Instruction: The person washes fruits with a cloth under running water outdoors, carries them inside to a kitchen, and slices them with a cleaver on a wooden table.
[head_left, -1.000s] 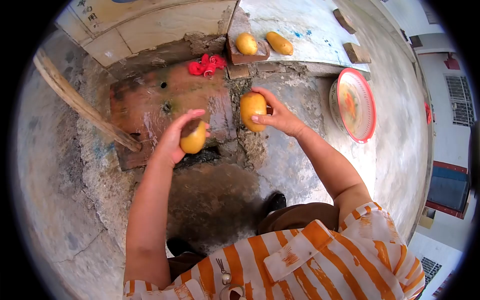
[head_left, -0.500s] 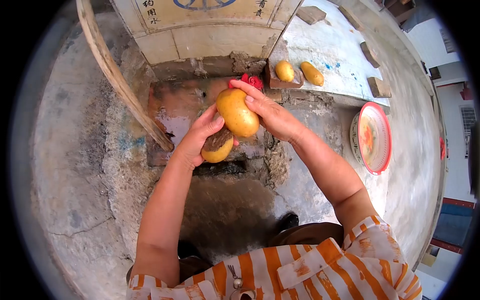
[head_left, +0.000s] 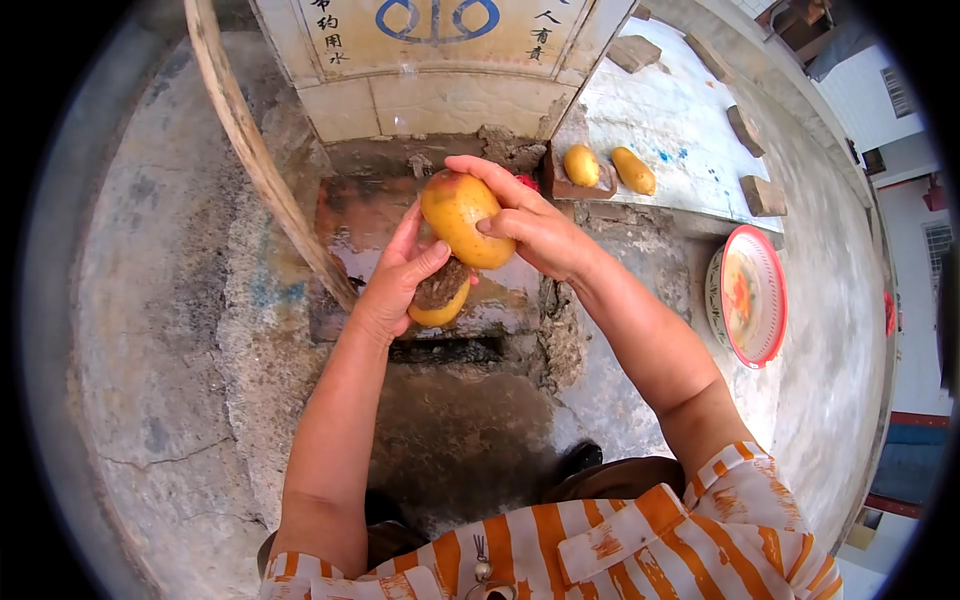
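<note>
A large, shiny yellow potato (head_left: 460,222) is between my two hands above a wet slab. My right hand (head_left: 538,228) is closed round its far and right sides, the thumb pressed on its face. Below it, a second yellow potato (head_left: 440,314) carries a rough brown patch that looks like mud; I cannot tell exactly what it is. My left hand (head_left: 392,278) grips this lower potato, thumb on top near the brown patch, with its upper fingers against the large potato's left side. Some left fingers are hidden behind both potatoes.
Two more potatoes, one round (head_left: 581,164) on a brick and one longer (head_left: 633,171), lie at the ledge (head_left: 690,130). A red-rimmed basin (head_left: 778,300) stands right. A wooden pole (head_left: 262,168) leans at left. Below my hands is a dark drain slot (head_left: 445,350).
The large potato has turned a little and shows a reddish-brown blotch at its top. My right thumb has shifted inward across it. The whole view has moved slightly.
</note>
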